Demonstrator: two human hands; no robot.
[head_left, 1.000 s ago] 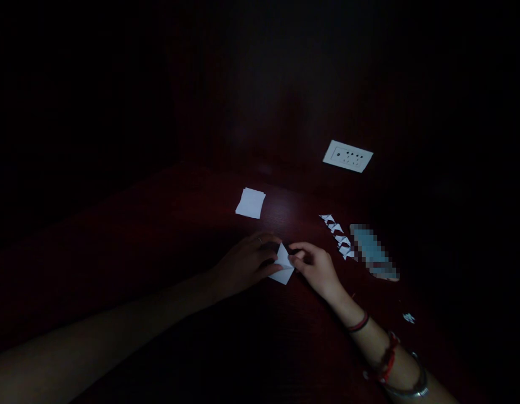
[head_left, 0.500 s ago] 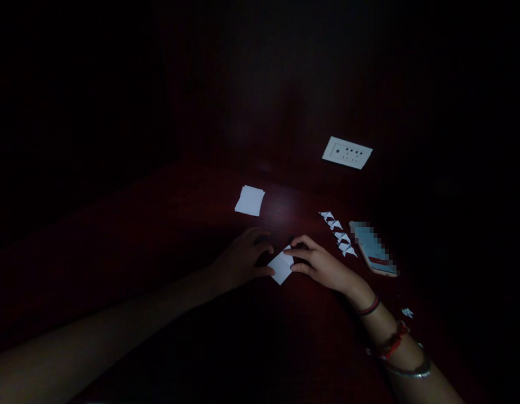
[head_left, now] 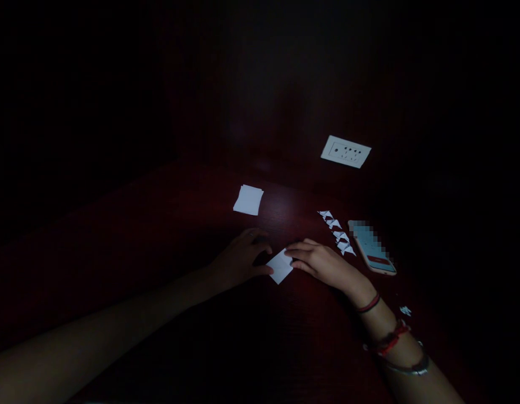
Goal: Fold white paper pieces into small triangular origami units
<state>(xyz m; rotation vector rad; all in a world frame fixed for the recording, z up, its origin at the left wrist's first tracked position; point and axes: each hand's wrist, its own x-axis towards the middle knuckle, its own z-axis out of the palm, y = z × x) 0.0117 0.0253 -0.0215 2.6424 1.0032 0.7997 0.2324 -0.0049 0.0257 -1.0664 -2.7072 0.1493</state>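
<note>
A small white paper piece (head_left: 280, 266) lies flat on the dark red table (head_left: 167, 224). My left hand (head_left: 241, 259) rests on the table at the paper's left edge, fingers stretched out and touching it. My right hand (head_left: 321, 262) lies over the paper's right side, its fingers laid flat and pressing down on it. Bracelets and red threads circle my right wrist.
A stack of white paper squares (head_left: 248, 200) lies further back. A row of small folded white pieces (head_left: 337, 233) sits to the right, beside a phone (head_left: 372, 247). A white wall socket (head_left: 345, 151) is behind. One folded piece (head_left: 405, 310) lies at the right. The room is very dark.
The paper, raised and folded between both hands a second ago, now lies flat on the table. My right hand has lowered onto it with fingers flattened.
</note>
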